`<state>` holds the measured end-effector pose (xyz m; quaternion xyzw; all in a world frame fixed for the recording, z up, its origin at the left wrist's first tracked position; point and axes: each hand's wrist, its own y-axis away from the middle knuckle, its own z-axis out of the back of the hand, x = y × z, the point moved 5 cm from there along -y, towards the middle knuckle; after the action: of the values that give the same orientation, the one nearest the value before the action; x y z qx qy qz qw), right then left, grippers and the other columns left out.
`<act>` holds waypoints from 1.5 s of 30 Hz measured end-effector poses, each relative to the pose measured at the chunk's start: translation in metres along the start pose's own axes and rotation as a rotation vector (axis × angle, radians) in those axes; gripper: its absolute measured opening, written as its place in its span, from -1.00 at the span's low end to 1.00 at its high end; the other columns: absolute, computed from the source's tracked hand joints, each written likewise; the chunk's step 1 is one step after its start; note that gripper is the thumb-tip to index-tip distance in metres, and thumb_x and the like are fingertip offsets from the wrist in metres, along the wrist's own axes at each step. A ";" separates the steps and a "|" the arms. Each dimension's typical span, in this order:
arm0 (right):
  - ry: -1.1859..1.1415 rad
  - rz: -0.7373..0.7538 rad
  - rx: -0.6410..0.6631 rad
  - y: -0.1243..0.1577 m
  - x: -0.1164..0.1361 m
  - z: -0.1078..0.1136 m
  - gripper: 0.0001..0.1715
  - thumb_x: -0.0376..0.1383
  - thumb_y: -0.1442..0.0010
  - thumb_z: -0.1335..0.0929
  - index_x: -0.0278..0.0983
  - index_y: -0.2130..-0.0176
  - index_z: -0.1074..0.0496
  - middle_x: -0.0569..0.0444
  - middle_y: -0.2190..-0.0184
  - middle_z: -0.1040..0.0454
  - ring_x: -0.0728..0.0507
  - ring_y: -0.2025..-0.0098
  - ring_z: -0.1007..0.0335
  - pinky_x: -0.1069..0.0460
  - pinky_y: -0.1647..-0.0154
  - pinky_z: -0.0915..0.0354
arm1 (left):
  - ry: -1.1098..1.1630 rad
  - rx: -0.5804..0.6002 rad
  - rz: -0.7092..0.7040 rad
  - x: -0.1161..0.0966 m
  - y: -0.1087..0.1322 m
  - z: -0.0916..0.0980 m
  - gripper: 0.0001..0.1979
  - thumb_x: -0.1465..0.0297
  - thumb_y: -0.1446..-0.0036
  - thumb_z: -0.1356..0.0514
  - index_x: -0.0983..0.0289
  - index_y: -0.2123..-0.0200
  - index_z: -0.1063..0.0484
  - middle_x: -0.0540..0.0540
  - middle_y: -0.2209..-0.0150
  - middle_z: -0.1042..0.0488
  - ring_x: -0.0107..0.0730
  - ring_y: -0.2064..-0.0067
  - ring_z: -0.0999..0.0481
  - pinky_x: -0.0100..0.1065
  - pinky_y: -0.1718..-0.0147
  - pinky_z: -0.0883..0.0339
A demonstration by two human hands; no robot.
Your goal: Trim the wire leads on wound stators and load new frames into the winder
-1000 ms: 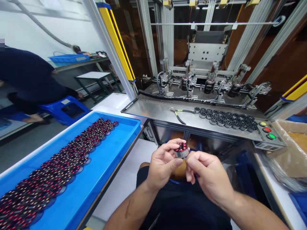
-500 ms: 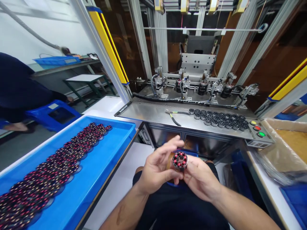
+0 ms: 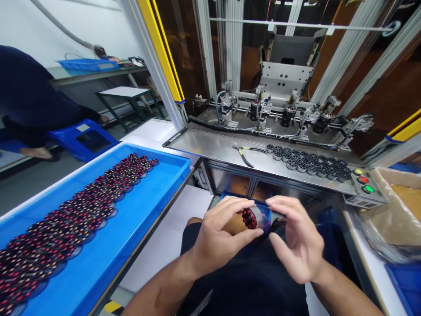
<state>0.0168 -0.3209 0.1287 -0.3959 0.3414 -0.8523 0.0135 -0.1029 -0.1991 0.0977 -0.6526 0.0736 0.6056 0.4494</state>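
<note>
Between the thumb and fingers of my left hand (image 3: pixel 223 228) is a wound motor stator (image 3: pixel 251 218), a short metal ring with dark red coils turned on its side. My right hand (image 3: pixel 297 241) is just to the right of it, thumb and fingers apart, with nothing plainly held. Something dark and blurred shows behind its fingers; I cannot make out what. Both hands are above my lap. To the left, many similar red-wound stators (image 3: pixel 95 193) lie in overlapping rows in a blue tray (image 3: pixel 131 237).
Cutting pliers (image 3: pixel 244 154) and rows of black stator cores (image 3: pixel 305 162) lie on the machine's steel ledge (image 3: pixel 204 145). Push buttons (image 3: pixel 368 189) are at its right end. A plastic-lined box (image 3: pixel 394 210) stands at right. Another person (image 3: pixel 36 96) sits at far left.
My right hand has let go of the stator and moved to its right, fingers spreading. The stator has tilted onto its side in my left hand. The camera view has shifted slightly.
</note>
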 end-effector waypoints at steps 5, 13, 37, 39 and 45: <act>0.319 0.157 0.030 -0.013 0.017 0.004 -0.55 -0.31 0.06 -0.53 -0.29 0.16 -0.40 -0.18 0.00 -0.36 -0.32 -0.13 -0.27 -0.31 -0.17 -0.26 | -0.352 -0.118 -0.256 -0.016 0.000 0.001 -0.51 0.52 0.02 -0.37 0.21 -0.02 -0.46 0.18 0.16 -0.60 -0.14 0.14 -0.54 -0.13 0.10 -0.44; 0.279 0.159 0.089 -0.025 0.024 -0.013 -0.77 -0.57 -0.05 -0.40 -0.35 0.26 -0.42 -0.19 0.03 -0.38 -0.19 -0.08 -0.31 -0.18 -0.09 -0.37 | -0.508 -0.075 -0.341 -0.016 0.009 0.002 -0.49 0.59 -0.01 -0.30 0.22 -0.07 -0.43 0.19 0.07 -0.60 -0.15 0.12 -0.55 -0.16 0.13 -0.43; -0.050 -0.194 0.255 -0.023 0.008 0.003 -0.91 -0.40 -0.23 -0.34 -0.24 0.34 -0.39 0.00 -0.01 -0.35 -0.04 -0.04 -0.34 0.02 -0.05 -0.29 | 0.135 0.059 0.011 -0.004 0.015 0.010 -0.49 0.62 0.04 -0.38 0.12 0.02 -0.48 0.08 0.03 -0.57 -0.28 -0.01 -0.56 -0.35 -0.04 -0.47; -0.125 -0.243 0.233 -0.018 -0.004 0.009 -0.95 -0.37 -0.23 -0.35 -0.22 0.30 -0.41 0.01 -0.04 -0.33 -0.03 0.02 -0.34 0.01 -0.02 -0.31 | 0.306 0.051 0.155 0.003 0.017 0.008 -0.52 0.59 0.01 -0.38 0.08 0.03 -0.49 0.05 0.02 -0.56 -0.29 -0.01 -0.57 -0.37 -0.01 -0.49; -0.226 -0.212 0.203 -0.002 -0.013 -0.005 -0.53 -0.24 -0.01 -0.53 -0.14 0.09 -0.39 -0.04 -0.25 -0.16 -0.15 -0.07 -0.29 -0.11 -0.12 -0.29 | 0.450 -0.021 0.319 0.007 0.018 0.001 -0.55 0.60 0.00 -0.38 0.09 0.06 -0.52 0.02 0.03 -0.57 -0.37 0.02 -0.59 -0.48 -0.01 -0.47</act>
<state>0.0229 -0.3130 0.1192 -0.5194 0.2063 -0.8293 0.0017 -0.1131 -0.2052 0.0829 -0.7556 0.2671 0.5092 0.3137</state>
